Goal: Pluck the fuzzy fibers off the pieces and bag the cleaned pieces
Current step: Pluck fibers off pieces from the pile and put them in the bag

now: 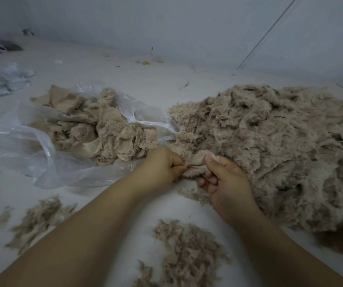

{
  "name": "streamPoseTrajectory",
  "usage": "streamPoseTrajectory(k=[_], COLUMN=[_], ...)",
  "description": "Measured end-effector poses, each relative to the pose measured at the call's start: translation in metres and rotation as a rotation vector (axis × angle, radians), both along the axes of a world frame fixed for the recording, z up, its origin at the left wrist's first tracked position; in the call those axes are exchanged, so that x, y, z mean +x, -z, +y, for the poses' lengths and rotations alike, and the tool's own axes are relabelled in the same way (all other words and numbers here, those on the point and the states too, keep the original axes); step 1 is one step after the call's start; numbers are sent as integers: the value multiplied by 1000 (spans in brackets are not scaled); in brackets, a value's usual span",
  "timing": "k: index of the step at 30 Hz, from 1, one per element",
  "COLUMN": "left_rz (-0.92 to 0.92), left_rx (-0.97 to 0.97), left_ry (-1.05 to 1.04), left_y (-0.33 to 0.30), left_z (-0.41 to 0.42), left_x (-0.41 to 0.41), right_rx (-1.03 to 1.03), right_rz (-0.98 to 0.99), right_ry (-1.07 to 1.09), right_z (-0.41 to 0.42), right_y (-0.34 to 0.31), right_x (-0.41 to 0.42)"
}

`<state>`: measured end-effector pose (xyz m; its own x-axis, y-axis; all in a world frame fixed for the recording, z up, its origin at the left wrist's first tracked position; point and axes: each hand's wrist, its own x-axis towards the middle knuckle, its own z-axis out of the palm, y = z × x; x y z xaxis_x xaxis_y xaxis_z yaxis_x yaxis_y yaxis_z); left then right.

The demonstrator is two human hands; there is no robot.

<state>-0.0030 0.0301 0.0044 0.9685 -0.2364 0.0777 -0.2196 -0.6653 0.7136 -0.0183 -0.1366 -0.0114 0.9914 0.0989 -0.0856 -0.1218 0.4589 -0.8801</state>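
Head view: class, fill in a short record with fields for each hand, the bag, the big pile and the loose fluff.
left hand: pinches the edge of the plush piece
right hand: grips the same piece
plastic bag: clear, open, holding beige pieces
unsorted pile: right of the bag
plucked fibers: clumps near the forearms

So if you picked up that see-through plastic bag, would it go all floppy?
Probably floppy: the plastic bag lies crumpled and sagging. Likely slippery too, since its film looks glossy. The fuzzy pieces inside might spill out of its wide-open mouth.
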Motion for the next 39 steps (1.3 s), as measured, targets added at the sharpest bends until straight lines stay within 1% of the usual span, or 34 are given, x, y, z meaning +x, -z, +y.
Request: streamPoseTrajectory(k=[10,13,19,22,24,26,27,28,29,31,33,34,37,39], left_rz=[111,137,139,67,-23,-140,-197,-213,-176,-39,4,13,93,146], left_rx=[-166,-176,-249,-212,-267,-340,-342,-356,-383,-432,-431,-455,-635,-699], left_ry=[-37,-48,-113,-59,-67,-128,-145,-134,-102,-51,-61,-89,-144,-153], left_y=[-3,-3,0,-2,-4,-8,-11,-13,-14,-15,-13,-13,-16,-17], left_z=[7,9,8,4,1,0,-1,-2,-3,-9,-13,-14,-10,-8], left_x=[-2,-2,1,-5,-7,-9,-11,-13,-16,-22,-23,-22,-19,-18], right_rx=[-2,2,78,57,55,62,63,67,72,86,77,44,-104,-161], right_rz=[-10,-4,40,33,40,35,27,20,9,-5,-17,-32,-78,-85], right_ry=[21,27,63,42,51,55,49,36,17,-12,-26,-40,-73,-63], right_z=[1,0,-2,-1,-1,0,0,0,0,-1,-1,0,1,2], right_y=[0,2,5,6,6,5,4,3,3,0,0,-1,1,2], right_x=[0,1,3,4,5,5,4,3,2,1,0,0,0,1])
